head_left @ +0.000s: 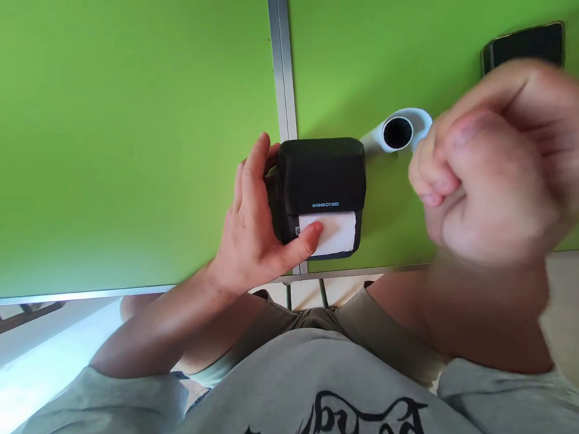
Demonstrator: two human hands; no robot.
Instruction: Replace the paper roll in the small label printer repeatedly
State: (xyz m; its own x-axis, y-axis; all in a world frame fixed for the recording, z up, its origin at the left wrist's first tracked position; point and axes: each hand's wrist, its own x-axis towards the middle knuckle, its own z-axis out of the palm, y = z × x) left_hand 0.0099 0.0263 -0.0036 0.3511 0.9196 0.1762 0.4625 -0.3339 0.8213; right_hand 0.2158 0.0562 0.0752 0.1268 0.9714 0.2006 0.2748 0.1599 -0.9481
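Observation:
My left hand [255, 231] is wrapped around the left side of a black label printer [323, 169] marked NIIMBOT. Its thumb presses on a white paper label [338, 234] at the printer's front, while the other fingers curl behind the far left edge. Raised above the table on the right, close to the camera, is my right hand [504, 167]. It is closed in a fist and slightly blurred; whatever its fingers may hold is hidden.
A white tube-shaped thing [417, 117] with a dark round end is beside the printer on the green table [128, 97]. Behind my right hand lies a black phone-like object [528, 47]. A metal seam [281, 49] runs across the tabletop.

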